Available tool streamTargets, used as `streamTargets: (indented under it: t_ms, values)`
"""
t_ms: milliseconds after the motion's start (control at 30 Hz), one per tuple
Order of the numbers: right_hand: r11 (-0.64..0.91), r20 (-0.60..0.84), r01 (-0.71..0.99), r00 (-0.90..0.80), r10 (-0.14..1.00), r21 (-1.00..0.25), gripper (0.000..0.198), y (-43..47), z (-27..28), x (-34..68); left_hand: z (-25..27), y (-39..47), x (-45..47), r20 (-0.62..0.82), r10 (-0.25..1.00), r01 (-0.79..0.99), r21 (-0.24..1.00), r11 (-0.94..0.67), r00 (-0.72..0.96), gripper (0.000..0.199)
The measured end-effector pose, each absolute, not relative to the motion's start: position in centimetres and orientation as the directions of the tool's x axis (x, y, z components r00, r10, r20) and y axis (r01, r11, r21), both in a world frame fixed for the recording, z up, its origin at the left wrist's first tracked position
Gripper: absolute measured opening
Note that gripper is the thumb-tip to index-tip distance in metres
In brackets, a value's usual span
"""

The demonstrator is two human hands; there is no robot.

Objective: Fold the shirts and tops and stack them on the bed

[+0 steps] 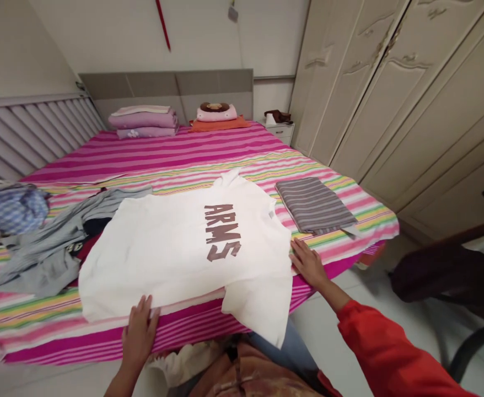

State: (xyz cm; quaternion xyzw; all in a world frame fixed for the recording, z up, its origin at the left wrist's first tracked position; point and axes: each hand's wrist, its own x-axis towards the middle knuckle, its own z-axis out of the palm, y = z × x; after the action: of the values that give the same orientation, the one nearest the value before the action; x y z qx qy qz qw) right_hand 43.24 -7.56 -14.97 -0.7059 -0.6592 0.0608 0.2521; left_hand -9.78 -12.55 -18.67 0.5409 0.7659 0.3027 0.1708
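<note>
A white T-shirt (163,242) with dark "ARMS" lettering lies spread flat on the bed, its collar toward the right and one sleeve hanging over the near edge. My left hand (140,330) rests at the shirt's near edge, fingers stretched out. By the collar end, my right hand (308,262) lies flat with its fingers spread, the fingertips touching the shirt's shoulder. Just beyond it is a folded grey striped garment (314,205) with a pale strip showing at one corner.
Rumpled clothes (52,242) are heaped at the left on the striped bedsheet (258,165). Folded bedding (145,121) and a pink pillow (216,113) sit near the headboard (143,85). A wardrobe (374,82) stands right, a dark chair (444,275) below it.
</note>
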Motion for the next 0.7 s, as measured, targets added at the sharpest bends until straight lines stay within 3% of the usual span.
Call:
streamTargets:
  t_ms: [100, 167, 233, 300, 400, 533, 700]
  values:
    - [-0.090, 0.219, 0.607, 0.415, 0.883, -0.790, 0.048, -10.5, -15.7, 42.6, -17.9, -14.6, -11.8, -0.118, 0.741, 0.352, 0.823, 0.445, -0.662, 0.029]
    - [-0.143, 0.041, 0.296, 0.540, 0.841, -0.944, 0.048, -12.5, -16.1, 40.6, -16.7, -14.9, -11.8, -0.327, 0.591, -0.035, 0.893, 0.450, -0.737, 0.013]
    - [-0.191, -0.172, -0.022, 0.545, 0.821, -0.981, 0.046, -13.8, -16.4, 38.4, -15.4, -14.3, -11.0, -0.547, 0.504, -0.431, 0.837, 0.337, -0.668, 0.007]
    - [-0.233, -0.336, -0.263, 0.474, 0.814, -0.936, 0.042, -14.5, -16.2, 36.7, -14.5, -13.1, -10.2, -0.669, 0.469, -0.645, 0.725, 0.241, -0.577, 0.016]
    - [-0.338, -0.478, -0.408, 0.314, 0.821, -0.848, 0.036, -14.5, -15.2, 35.1, -14.4, -11.2, -9.8, -0.709, 0.440, -0.706, 0.678, 0.206, -0.552, 0.018]
    - [-0.522, -0.611, -0.405, 0.123, 0.782, -0.751, 0.039, -14.7, -13.1, 34.3, -14.4, -10.3, -11.1, -0.703, 0.455, -0.726, 0.669, 0.162, -0.547, 0.021]
    - [-0.590, -0.662, -0.401, 0.056, 0.747, -0.700, 0.038, -15.5, -10.9, 33.8, -14.1, -10.8, -13.3, -0.670, 0.387, -0.683, 0.719, 0.129, -0.633, 0.017]
